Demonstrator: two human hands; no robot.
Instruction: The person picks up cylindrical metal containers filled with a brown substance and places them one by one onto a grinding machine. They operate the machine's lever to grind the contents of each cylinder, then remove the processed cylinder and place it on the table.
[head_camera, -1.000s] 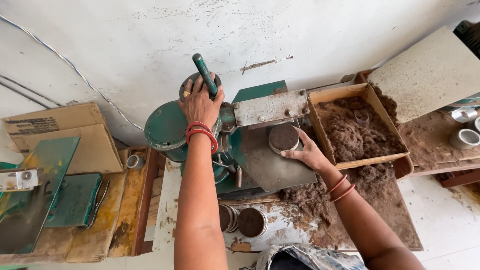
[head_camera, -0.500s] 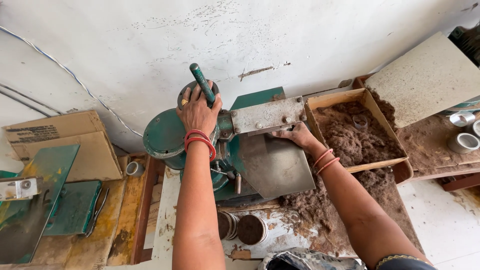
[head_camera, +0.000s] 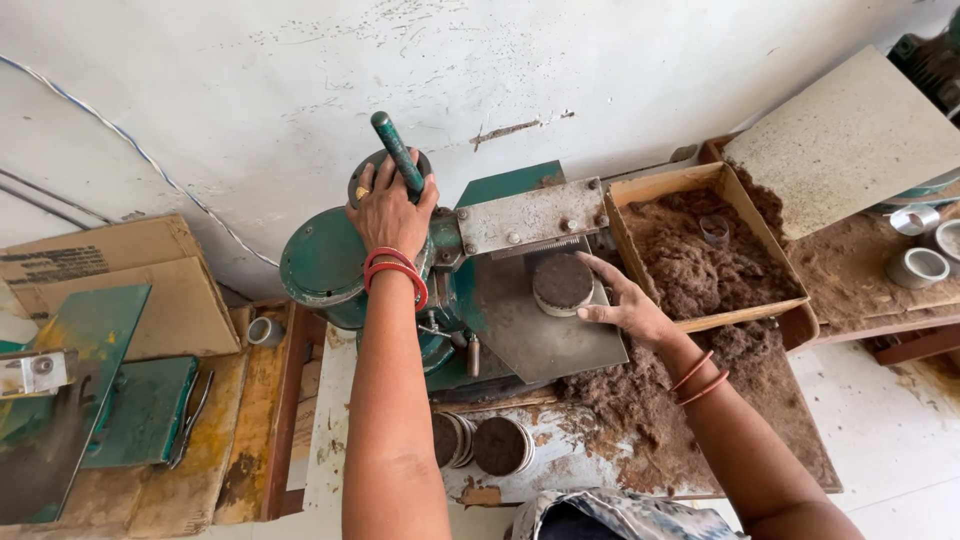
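The open wooden box (head_camera: 640, 190) is full of soft brown crumbly stuff (head_camera: 700, 255), and a small clear cup (head_camera: 714, 230) sits in it. More of the same brown stuff lies in a loose heap (head_camera: 650, 400) on the table in front of the box. One small round metal tin packed with brown stuff (head_camera: 563, 284) sits on the flat grey metal plate (head_camera: 540, 335) of the green press machine (head_camera: 330, 260).

The right hand (head_camera: 628, 306) is spread flat, and its fingers touch the side of the tin. The left hand (head_camera: 388, 212) is wrapped tight around the dark green lever handle (head_camera: 398, 154) on top of the machine. There are red bangles on the left wrist and two thin ones on the right wrist.

Two more filled round tins (head_camera: 485, 443) lie near the front edge of the table. Two empty metal cups (head_camera: 915, 245) stand on the brown bench at the right.

One cardboard box (head_camera: 120, 280) sits at the left, beside green metal plates (head_camera: 100, 400) on a worn wooden board. The wall behind is white and scratched, and the floor is pale.
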